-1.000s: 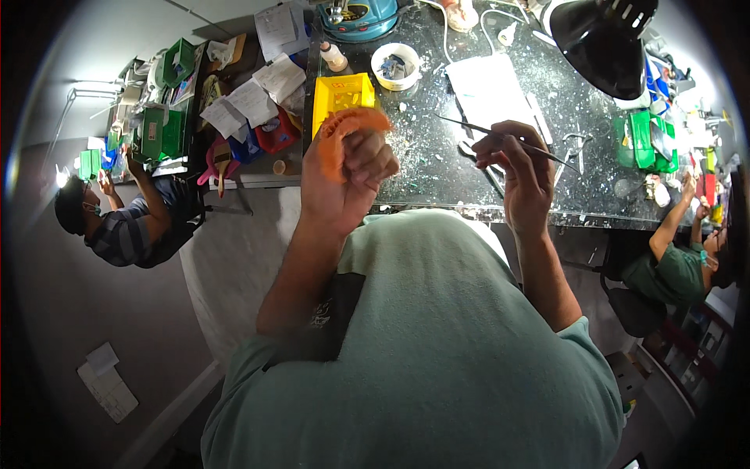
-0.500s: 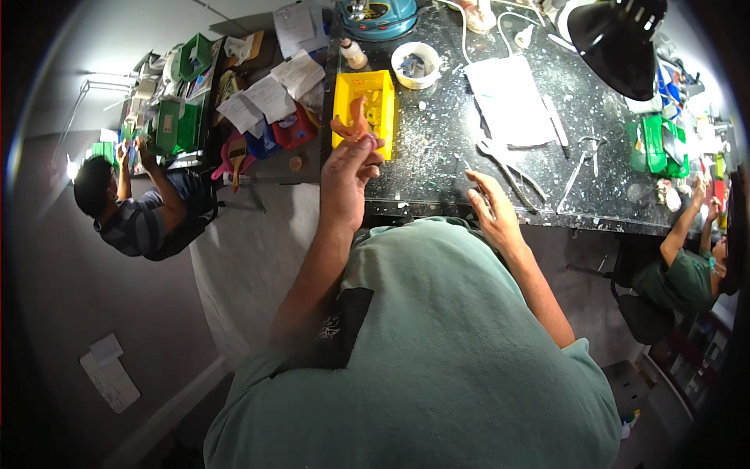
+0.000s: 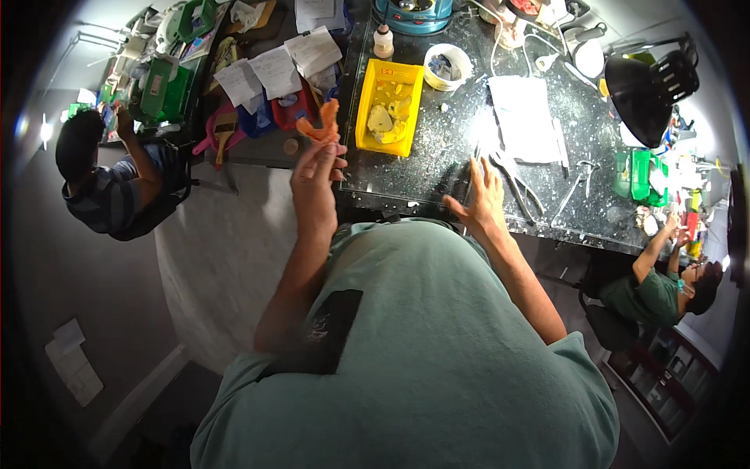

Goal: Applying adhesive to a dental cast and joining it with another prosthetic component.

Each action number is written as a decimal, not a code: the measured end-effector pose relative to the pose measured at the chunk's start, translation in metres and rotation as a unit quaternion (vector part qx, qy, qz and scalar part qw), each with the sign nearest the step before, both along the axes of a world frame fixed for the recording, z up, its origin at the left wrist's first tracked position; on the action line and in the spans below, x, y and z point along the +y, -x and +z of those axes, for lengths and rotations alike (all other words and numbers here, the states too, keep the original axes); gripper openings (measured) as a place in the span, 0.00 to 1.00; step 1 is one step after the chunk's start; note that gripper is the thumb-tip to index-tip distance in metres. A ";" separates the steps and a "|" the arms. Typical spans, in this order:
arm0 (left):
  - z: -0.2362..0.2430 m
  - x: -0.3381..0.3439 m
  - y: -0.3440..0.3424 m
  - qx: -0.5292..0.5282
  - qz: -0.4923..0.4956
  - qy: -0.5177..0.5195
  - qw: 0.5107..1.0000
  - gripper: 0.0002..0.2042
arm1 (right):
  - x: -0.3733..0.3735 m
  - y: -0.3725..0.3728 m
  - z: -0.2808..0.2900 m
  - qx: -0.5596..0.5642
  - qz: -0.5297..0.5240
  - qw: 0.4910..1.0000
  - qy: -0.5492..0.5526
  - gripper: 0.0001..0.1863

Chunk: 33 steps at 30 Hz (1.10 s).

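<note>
My left hand [image 3: 316,187] holds an orange horseshoe-shaped piece [image 3: 325,130] between pinched fingers, raised left of a yellow bin [image 3: 414,74] with yellowish pieces inside. My right hand [image 3: 481,199] is open at the bench's front, fingers stretched out and resting beside a thin metal tool, partly hidden by them. Just to its right lie black-handled pliers [image 3: 523,191] and a smaller metal tool [image 3: 582,184]. Behind them is a white sheet [image 3: 519,117].
A white tub [image 3: 461,66], small bottle [image 3: 383,41] and blue machine [image 3: 410,23] stand at the back. A black lamp [image 3: 641,98] overhangs the right. Papers [image 3: 273,74] cover bins at left. Co-workers sit left [image 3: 109,187] and right [image 3: 641,297].
My right hand has lowered the thin tool to the bench and opened. My left hand has shifted left, the orange piece now upright above its fingertips. The view has shifted somewhat.
</note>
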<state>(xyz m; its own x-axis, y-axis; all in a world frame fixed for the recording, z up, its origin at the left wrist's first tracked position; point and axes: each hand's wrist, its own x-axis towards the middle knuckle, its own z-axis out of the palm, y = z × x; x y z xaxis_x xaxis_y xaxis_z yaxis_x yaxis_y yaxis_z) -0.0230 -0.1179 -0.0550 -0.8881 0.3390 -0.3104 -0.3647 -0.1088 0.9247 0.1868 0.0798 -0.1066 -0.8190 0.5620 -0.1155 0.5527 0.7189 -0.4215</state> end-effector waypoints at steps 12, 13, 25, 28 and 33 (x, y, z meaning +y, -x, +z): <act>-0.002 -0.050 0.089 0.027 -0.141 -0.001 0.990 0.13 | 0.024 0.217 0.028 -0.054 0.199 0.963 -0.174 0.11; -0.001 -0.049 0.095 0.026 -0.167 -0.001 0.986 0.13 | 0.027 0.223 0.018 -0.142 0.236 0.941 -0.196 0.11; -0.004 -0.041 0.103 0.043 -0.203 0.011 0.978 0.12 | 0.021 0.202 0.048 0.155 0.190 0.940 -0.236 0.15; 0.000 -0.025 0.082 0.080 -0.178 0.012 0.981 0.13 | 0.024 0.182 0.060 0.252 0.109 0.947 -0.164 0.08; -0.004 0.003 0.043 0.062 -0.105 0.035 0.992 0.11 | 0.033 0.146 0.060 0.340 -0.174 0.847 0.370 0.09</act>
<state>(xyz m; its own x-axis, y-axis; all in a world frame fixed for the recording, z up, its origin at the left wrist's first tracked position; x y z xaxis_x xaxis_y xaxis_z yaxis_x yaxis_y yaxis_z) -0.0664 -0.1148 -0.0592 -0.8331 0.5021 -0.2320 -0.2548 0.0239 0.9667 0.0412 0.1128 -0.0467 -0.6372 0.7629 -0.1095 0.1261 -0.0369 -0.9913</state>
